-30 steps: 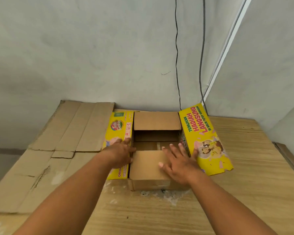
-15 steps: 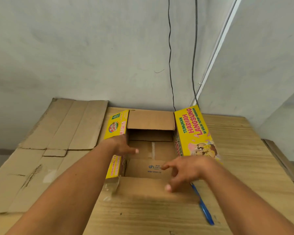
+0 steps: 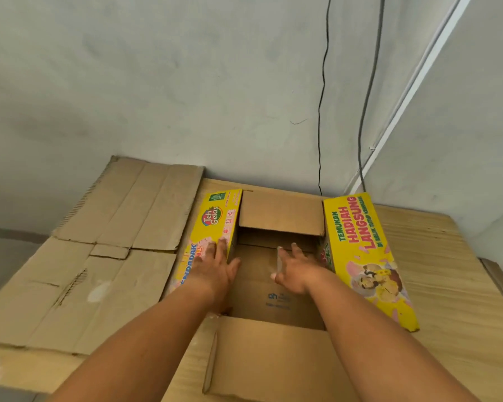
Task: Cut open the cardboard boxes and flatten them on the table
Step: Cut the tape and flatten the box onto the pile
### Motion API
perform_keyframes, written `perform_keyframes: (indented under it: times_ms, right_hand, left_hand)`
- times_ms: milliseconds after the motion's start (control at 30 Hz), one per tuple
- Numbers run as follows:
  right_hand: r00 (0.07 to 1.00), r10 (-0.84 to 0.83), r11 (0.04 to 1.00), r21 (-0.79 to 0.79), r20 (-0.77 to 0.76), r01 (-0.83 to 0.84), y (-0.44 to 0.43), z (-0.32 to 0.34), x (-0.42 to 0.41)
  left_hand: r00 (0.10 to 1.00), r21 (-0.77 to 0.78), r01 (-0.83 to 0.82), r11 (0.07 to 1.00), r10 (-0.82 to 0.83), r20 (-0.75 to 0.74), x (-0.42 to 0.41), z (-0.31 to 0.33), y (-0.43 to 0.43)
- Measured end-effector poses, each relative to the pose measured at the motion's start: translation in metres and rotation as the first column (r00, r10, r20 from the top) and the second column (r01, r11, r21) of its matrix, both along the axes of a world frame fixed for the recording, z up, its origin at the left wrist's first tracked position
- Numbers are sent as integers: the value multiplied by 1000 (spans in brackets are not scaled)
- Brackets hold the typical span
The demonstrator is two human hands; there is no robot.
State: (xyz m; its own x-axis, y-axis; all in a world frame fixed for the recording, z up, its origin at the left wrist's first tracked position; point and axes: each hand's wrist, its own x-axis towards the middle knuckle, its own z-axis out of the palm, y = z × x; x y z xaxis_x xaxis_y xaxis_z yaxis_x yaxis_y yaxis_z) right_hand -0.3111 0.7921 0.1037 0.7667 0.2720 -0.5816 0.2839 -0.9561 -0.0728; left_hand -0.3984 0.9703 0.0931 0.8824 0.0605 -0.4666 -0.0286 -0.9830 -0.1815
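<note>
Box [image 3: 256, 297] flaps splayed, flattening underway. Left hand [image 3: 215, 271] fingers flat on yellow flap [image 3: 215, 221]; right hand [image 3: 298, 271] fingers spread inside, empty. Next, likely: free bottom seam, collapse on counter [image 3: 447, 285]

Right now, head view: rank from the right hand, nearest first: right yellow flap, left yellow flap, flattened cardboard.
1. right yellow flap, just beside the right hand.
2. left yellow flap, on the opposite side.
3. flattened cardboard, at far left.

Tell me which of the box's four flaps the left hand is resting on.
The left yellow flap with the Teh Gelas logo, under the left hand. The right yellow flap reads Hadiah Langsung; the far flap and near flap are plain brown.
</note>
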Motion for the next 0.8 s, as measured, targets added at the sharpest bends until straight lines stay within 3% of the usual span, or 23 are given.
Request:
perform_keyframes:
  times_ms: [33,100,167,200,300,400,500,567,633,700,767,800]
  right_hand:
    - [999,-33,999,15,37,33,4,-7,2]
    - [955,-20,999,30,295,12,9,-13,3]
    - [835,9,999,36,549,-35,14,-12,16]
    - [796,23,999,21,605,-45,16,-7,27]
    - [840,40,999,-53,540,-13,17,9,69]
    - [941,-55,995,-65,334,81,8,13,108]
    - [983,-87,980,-161,163,114,2,4,125]
    - [986,-102,972,-198,136,127,5,5,126]
    - [981,-104,971,-195,166,136,13,12,115]
    - [951,-32,990,-118,308,72,24,10,95]
    - [910,55,997,29,412,-74,36,5,69]
    - [930,60,980,158,361,-124,43,3,57]
  left_hand:
    - [1000,-13,16,1000,-16,-1,-2,3,3]
    - [999,-10,49,999,-49,0,-7,5,5]
    - [997,33,81,996,-81,1,-11,3,4]
    - [996,49,93,994,-93,-2,-11,4,3]
    - [993,56,118,991,-117,-21,-12,2,-2]
    - [993,24,118,993,-117,-21,-13,0,-2]
    - [998,-102,52,993,-56,-32,-14,7,2]
    - [993,-264,-46,964,72,89,-12,15,9]
    - [918,-374,-182,909,294,266,-7,19,19]
    - [758,-438,-437,786,584,292,1,17,33]
    - [533,-577,-680,453,846,36,8,14,51]
    - [478,-655,-702,282,867,-139,9,18,60]
